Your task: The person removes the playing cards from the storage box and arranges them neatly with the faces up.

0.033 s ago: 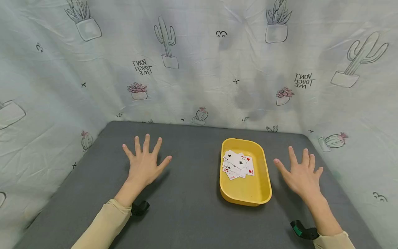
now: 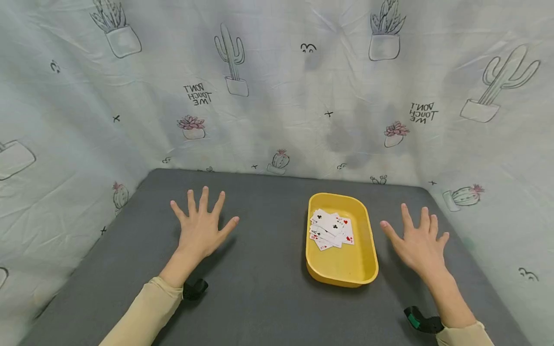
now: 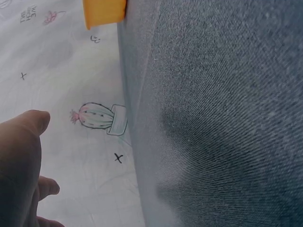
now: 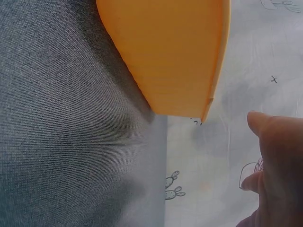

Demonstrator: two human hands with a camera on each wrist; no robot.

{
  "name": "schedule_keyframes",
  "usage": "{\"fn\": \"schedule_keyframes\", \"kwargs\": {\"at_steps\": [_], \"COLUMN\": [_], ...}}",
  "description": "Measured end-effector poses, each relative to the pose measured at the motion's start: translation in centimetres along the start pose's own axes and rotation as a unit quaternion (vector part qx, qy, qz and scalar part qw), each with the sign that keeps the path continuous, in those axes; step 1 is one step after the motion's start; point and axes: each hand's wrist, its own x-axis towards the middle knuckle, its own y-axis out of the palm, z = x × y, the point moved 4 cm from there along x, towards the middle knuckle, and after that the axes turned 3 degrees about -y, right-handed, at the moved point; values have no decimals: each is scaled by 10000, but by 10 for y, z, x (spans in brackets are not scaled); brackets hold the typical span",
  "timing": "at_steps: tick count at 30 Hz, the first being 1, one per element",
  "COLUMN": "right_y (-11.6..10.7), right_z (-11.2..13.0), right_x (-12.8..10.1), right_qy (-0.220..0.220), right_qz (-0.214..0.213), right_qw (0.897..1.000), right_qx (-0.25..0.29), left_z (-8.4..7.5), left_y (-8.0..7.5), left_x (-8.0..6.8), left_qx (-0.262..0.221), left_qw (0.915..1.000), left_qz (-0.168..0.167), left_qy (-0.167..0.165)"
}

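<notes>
Both hands are spread wide with straight fingers and grasp nothing. The left hand (image 2: 200,229) lies palm down over the left half of the grey table (image 2: 259,298), well apart from everything else, its thumb pointing right; from the head view alone it cannot be told whether the palm touches the cloth surface or hangs just above it. The right hand (image 2: 417,243) is spread the same way just to the right of the yellow tray (image 2: 342,269) — near its right wall but not touching it. The tray stands right of centre on the table, its long side running near to far, and a loose fan of playing cards (image 2: 331,228) lies face up in its far half (clubs and red pips show, the rest is too small to read), leaving the near half of the tray floor bare. The left wrist view shows only the thumb side of the left hand (image 3: 21,161) against the table's grey weave and a sliver of the tray (image 3: 104,12) at the top edge; the right wrist view shows the tray's outer wall (image 4: 170,56) close by and a thumb of the right hand (image 4: 277,156) beside it, with a clear gap between them. A pale curtain printed with cacti (image 2: 277,96) closes in the table on the left, far and right sides. Beige sleeves (image 2: 143,312) cover both forearms — each wrist carries a black strap (image 2: 195,289).
</notes>
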Motion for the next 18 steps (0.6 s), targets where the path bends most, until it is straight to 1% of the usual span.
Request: {"fn": "schedule_keyframes", "kwargs": {"at_steps": [5,14,18], "right_y": [0,-1,-1], "right_z": [2,3,0], "right_x": [3,5,7], "right_qy": [19,81,101], "right_qz": [55,304,307], "right_qw": [10000,9994,9993], "right_qx": [-28,-161,-171], "left_z": [0,-3,-4], "left_y": [-1,-3,-3], "left_x": [2,7,5], "left_qx": [-37,38,72], "left_qw": [10000,10000,9999], "left_qz": [-20,50,105], "left_qy": [-2,-5,-5]}}
